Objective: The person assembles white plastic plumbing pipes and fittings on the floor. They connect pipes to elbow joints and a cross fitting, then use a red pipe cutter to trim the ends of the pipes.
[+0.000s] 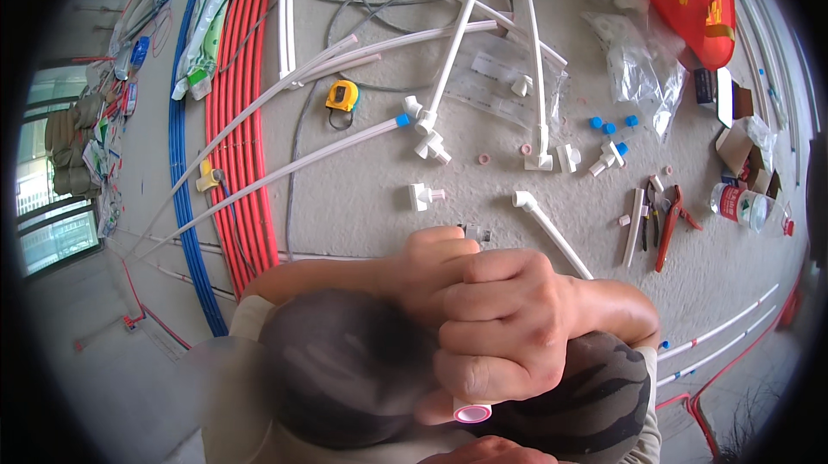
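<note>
- while the right hand (509, 322) is curled into a fist, its fingers close together and clamped round a white pipe piece (473, 413), a pink-lined end pokes out below.
- the left hand (423, 266) sits up against the right, fingers bent (what they grip, if anything, i cannot tell).
- the pipe piece sits between the person's bent knees (608, 378).
- on the floor (362, 214) beyond: a white tee fitting (419, 197) and an elbow-ended white pipe (556, 235).
</note>
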Available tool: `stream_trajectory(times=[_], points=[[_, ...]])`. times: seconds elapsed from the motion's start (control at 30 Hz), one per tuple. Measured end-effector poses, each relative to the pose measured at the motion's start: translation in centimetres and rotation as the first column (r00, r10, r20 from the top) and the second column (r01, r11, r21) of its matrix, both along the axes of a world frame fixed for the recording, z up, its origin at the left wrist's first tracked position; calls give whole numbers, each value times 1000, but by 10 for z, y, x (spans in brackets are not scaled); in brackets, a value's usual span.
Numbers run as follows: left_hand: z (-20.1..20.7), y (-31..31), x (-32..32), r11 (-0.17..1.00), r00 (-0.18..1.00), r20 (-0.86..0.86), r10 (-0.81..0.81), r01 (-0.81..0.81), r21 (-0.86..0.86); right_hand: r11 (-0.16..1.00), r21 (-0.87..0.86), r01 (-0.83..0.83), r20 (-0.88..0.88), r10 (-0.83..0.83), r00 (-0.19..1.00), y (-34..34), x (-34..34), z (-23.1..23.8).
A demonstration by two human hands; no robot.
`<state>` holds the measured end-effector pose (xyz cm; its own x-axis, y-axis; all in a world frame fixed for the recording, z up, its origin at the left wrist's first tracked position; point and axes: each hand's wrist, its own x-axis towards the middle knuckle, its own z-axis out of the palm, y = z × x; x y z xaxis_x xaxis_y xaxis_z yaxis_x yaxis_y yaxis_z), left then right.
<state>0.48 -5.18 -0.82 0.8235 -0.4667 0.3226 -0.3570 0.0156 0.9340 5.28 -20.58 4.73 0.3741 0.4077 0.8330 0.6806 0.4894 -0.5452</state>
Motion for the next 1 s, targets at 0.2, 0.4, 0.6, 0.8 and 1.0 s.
stream_trajectory(times=[0.2, 0.4, 0.6, 0.8, 1.0], points=[[1, -9, 16, 994, 998, -5, -57, 57, 94, 982, -116, 152, -3, -154, 988, -22, 9, -5], [8, -6, 23, 931, 889, -399, -226, 318, 180, 954, -252, 164, -548, -280, 788, -56, -11, -87], [-25, 8, -8, 944, 469, -857, -215, 326, -59, 913, -379, 152, -583, -363, 727, -62, -37, -121], [-28, 8, -7, 869, 688, -713, 139, 260, 421, 827, -561, 25, -636, -450, 627, -76, -48, -128], [-42, 0, -10, 800, 983, -169, 76, 41, 599, 750, -662, 6, -560, -499, 661, -71, -58, -134]])
